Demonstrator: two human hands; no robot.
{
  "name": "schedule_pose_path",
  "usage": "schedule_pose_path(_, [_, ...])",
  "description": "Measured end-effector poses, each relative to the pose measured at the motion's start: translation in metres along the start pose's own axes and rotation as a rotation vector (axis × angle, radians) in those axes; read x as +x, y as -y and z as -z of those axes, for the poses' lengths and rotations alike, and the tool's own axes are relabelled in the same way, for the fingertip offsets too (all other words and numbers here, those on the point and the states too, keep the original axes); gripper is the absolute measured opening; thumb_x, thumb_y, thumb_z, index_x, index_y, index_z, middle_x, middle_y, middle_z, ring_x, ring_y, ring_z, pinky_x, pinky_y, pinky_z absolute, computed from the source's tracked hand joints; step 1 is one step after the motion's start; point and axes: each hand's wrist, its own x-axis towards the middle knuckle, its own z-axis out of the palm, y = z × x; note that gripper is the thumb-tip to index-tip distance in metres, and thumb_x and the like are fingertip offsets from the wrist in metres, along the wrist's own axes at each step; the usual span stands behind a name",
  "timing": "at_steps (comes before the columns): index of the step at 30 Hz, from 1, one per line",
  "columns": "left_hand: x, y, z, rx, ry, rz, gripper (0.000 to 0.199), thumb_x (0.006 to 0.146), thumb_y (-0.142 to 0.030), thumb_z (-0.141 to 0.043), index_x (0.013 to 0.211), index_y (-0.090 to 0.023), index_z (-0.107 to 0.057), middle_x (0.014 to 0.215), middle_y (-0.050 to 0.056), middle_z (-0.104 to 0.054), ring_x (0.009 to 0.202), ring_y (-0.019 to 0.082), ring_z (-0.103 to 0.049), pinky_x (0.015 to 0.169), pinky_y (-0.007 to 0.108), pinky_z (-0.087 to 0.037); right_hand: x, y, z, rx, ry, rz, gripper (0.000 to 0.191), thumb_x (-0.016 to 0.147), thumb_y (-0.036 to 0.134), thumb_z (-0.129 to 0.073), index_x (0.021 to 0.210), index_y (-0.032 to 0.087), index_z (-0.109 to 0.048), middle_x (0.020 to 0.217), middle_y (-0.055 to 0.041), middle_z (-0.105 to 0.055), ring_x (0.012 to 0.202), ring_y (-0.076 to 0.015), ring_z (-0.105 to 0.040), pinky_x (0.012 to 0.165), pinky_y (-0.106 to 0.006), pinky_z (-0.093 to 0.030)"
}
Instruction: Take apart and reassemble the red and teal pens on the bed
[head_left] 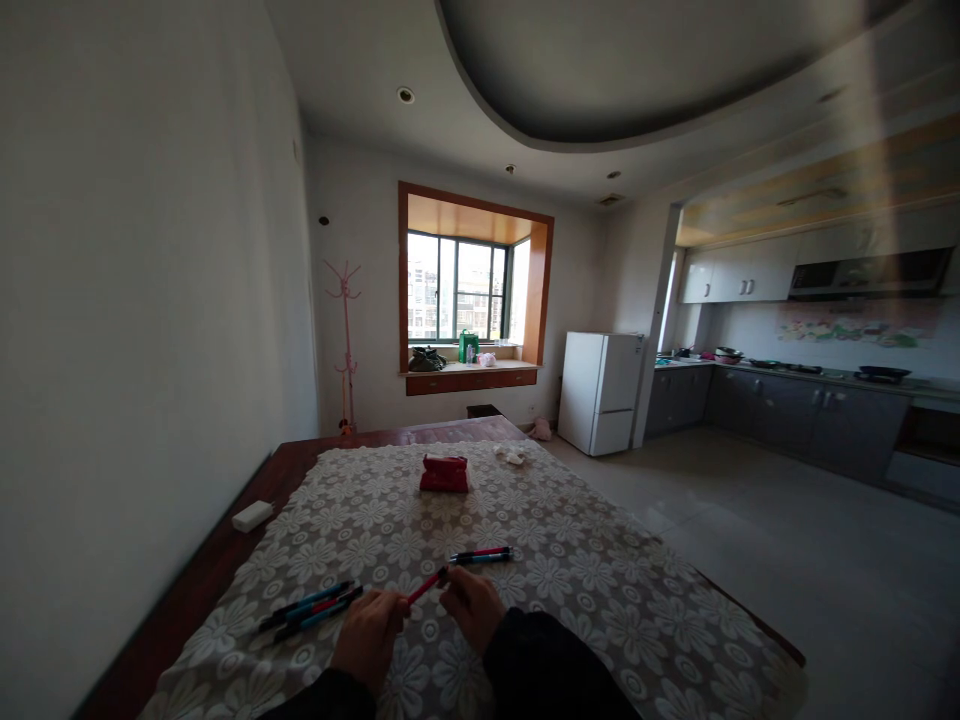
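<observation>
A red pen point(426, 587) with a dark end is held between my two hands, slanting up to the right above the tablecloth. My left hand point(371, 632) pinches its lower left end. At its upper dark end, the fingers of my right hand point(471, 605) are closed. Beside my left hand lies a group of several blue, red and black pens point(311, 608). Just beyond my right hand rest a few more pens point(481, 555), red and blue with dark ends. The fingertips partly hide both ends of the held pen.
A floral tablecloth point(375, 540) covers the table. Farther back stand a red pouch point(444, 474) and some crumpled white tissue point(510, 456). A white box point(253, 516) sits near the left edge by the wall. Beyond are a white fridge point(600, 393) and a window.
</observation>
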Motion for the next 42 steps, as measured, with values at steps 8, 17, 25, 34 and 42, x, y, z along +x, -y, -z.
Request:
schedule_pose_path(8, [-0.001,-0.003,-0.003,0.055,0.046,-0.015,0.046,0.095,-0.038,-0.024,0.066,-0.023,-0.057,0.063,0.0,-0.061,0.069,0.016,-0.058,0.07,0.028,-0.038,0.0,0.002,0.003,-0.008,-0.039,0.017,0.017,0.09,0.032,-0.047,0.096,0.019,-0.055,0.07,0.0014,-0.057,0.06,-0.0114,-0.052,0.057,-0.021,-0.035])
schedule_pose_path(17, [0.0,-0.004,0.002,0.038,0.086,-0.035,0.036,0.092,-0.038,-0.035,0.074,-0.025,-0.063,0.074,0.0,-0.067,0.079,0.017,-0.06,0.075,0.03,-0.039,0.0,0.004,0.005,-0.126,-0.019,0.009,0.034,0.093,0.039,-0.038,0.069,0.018,-0.05,0.056,0.0027,-0.047,0.053,-0.0104,-0.044,0.052,-0.022,-0.026])
schedule_pose_path(25, [0.001,-0.008,0.009,0.049,0.149,-0.02,0.014,0.084,-0.034,-0.056,0.08,-0.027,-0.067,0.082,-0.001,-0.07,0.086,0.019,-0.061,0.082,0.033,-0.04,0.001,-0.004,0.001,-0.253,-0.047,-0.013,0.047,0.092,0.042,-0.037,0.053,0.016,-0.039,0.049,0.0053,-0.028,0.046,-0.0078,-0.033,0.05,-0.026,-0.015])
schedule_pose_path(34, [-0.002,-0.007,0.001,0.031,0.028,-0.043,0.022,0.087,-0.04,-0.049,0.079,-0.027,-0.066,0.081,-0.001,-0.069,0.082,0.018,-0.061,0.079,0.032,-0.042,0.002,-0.009,0.0,-0.199,-0.086,-0.068,0.051,0.093,0.047,-0.035,0.052,0.017,-0.041,0.048,0.0045,-0.032,0.047,-0.0088,-0.037,0.051,-0.026,-0.016])
schedule_pose_path(42, [-0.001,-0.003,-0.002,-0.009,-0.001,-0.041,0.033,0.091,-0.044,-0.038,0.083,-0.028,-0.066,0.079,0.001,-0.069,0.08,0.018,-0.062,0.078,0.031,-0.043,0.005,-0.014,-0.005,0.246,-0.121,-0.115,0.054,0.09,0.06,-0.035,0.058,0.018,-0.045,0.048,0.0035,-0.041,0.044,-0.0085,-0.039,0.046,-0.023,-0.024])
